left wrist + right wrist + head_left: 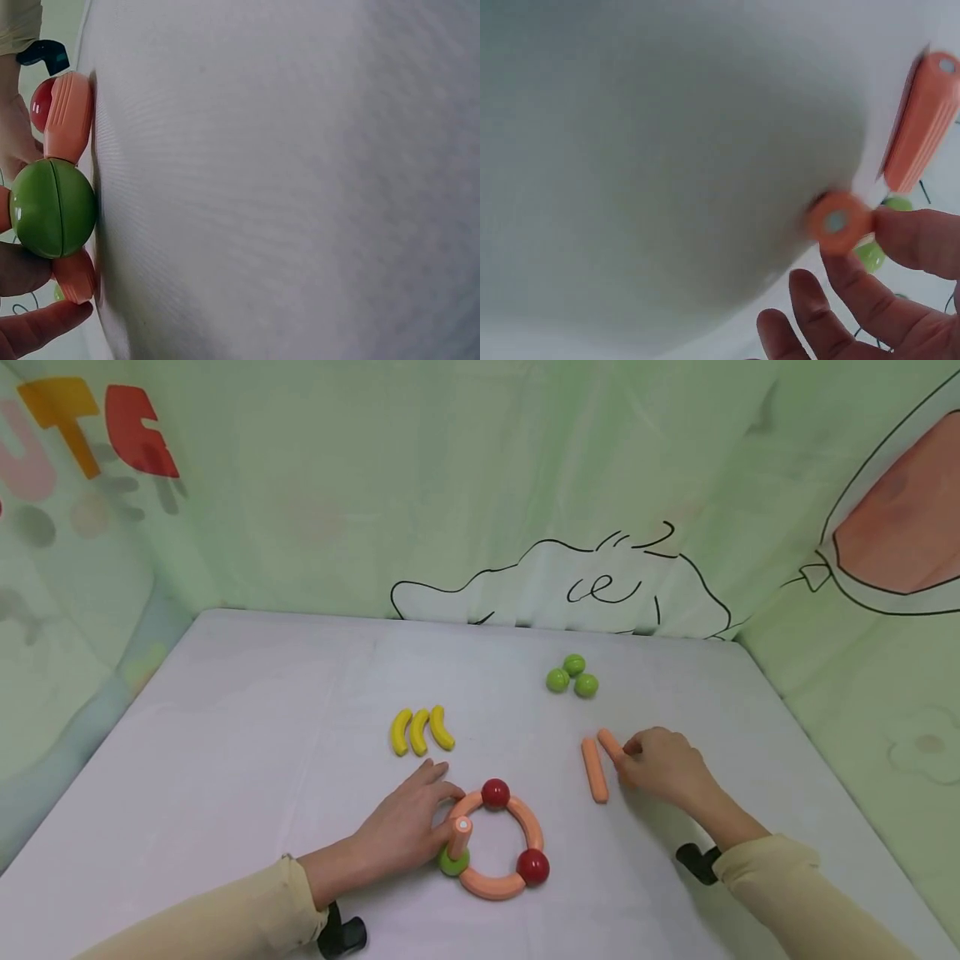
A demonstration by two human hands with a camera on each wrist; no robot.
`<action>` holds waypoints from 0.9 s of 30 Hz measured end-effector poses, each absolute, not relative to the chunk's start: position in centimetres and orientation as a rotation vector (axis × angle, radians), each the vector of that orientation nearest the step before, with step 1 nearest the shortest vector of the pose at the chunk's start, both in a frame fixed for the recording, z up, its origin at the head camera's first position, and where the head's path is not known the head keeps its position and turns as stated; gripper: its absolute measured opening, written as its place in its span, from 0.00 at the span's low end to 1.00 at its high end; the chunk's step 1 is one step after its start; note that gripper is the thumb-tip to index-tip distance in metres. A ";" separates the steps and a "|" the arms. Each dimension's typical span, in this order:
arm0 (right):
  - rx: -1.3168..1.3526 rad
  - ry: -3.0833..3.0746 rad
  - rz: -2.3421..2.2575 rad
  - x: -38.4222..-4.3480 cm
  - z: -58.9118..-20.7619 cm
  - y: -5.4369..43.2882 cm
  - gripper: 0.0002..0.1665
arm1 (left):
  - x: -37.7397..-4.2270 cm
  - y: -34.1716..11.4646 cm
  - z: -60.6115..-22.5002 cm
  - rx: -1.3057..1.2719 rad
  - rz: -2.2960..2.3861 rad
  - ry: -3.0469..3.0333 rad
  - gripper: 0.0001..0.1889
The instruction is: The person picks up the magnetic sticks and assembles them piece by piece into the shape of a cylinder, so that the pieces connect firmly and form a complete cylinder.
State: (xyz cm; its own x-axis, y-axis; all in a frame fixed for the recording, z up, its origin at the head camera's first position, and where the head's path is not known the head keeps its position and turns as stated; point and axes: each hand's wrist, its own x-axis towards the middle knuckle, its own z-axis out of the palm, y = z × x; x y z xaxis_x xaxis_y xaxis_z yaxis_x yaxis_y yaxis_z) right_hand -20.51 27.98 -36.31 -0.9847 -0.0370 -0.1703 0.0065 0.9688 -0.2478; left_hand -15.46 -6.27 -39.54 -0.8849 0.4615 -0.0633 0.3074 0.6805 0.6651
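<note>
Right hand [664, 767] pinches a part-hidden orange rod [611, 743]; left hand [405, 822] grips a part-covered orange-and-red ring [529, 823]. White desk [225, 735] spreads leftward.

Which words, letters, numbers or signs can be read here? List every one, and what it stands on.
"U", pink, cut by the frame edge: left cloth wall.
"T", orange: same wall.
Probably "E", red, shape partly unclear: same wall.
Black looping strokes on the back cloth: cannot tell whether writing or drawing.
Orange sticks, red balls, green balls: none readable.
</note>
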 end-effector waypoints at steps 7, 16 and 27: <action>-0.046 2.981 -0.230 -20.3 -36.2 29.0 0.20 | -15.5 -6.3 -39.5 0.619 0.986 2.675 0.15; -0.030 3.005 -0.254 -20.1 -36.5 29.0 0.18 | -15.4 -6.2 -39.5 0.612 0.980 2.660 0.16; -0.138 3.068 -0.705 -17.8 -34.6 28.2 0.20 | -15.3 -6.2 -39.4 0.598 0.988 2.652 0.16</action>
State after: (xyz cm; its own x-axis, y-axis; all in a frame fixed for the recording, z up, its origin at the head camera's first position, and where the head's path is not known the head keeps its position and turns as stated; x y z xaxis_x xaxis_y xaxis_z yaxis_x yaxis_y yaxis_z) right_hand -17.83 28.22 -34.61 -0.9961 -0.0830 0.0287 -0.0872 0.8962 -0.4351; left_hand -15.35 -6.20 -39.39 -0.8851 0.4572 -0.0869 0.2888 0.6860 0.6678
